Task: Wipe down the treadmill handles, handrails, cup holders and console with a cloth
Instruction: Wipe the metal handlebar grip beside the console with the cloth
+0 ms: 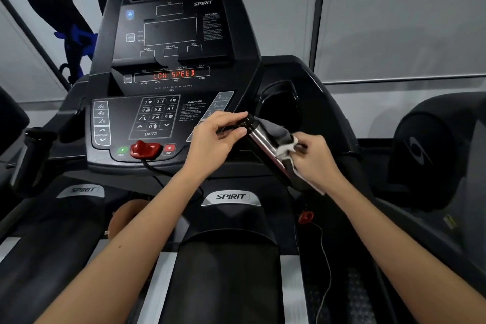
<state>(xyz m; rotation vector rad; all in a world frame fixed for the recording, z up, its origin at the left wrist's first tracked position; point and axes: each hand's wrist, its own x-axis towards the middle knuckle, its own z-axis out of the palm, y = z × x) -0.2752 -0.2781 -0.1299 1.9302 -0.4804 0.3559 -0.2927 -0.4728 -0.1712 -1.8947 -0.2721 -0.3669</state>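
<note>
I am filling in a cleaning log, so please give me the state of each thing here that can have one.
handle: tilted, metal strip showing.
cloth: bunched, draped round the handle.
left hand: grips the handle's upper end.
right hand: pinches the cloth against the handle.
console display: lit, reads LOW SPEED.
safety key: seated in its slot.
red clip: dangling, attached to nothing.

Console (168,60) reads SPIRIT, LOW SPEED — keypad (155,116) says ENTER, 0–9.
</note>
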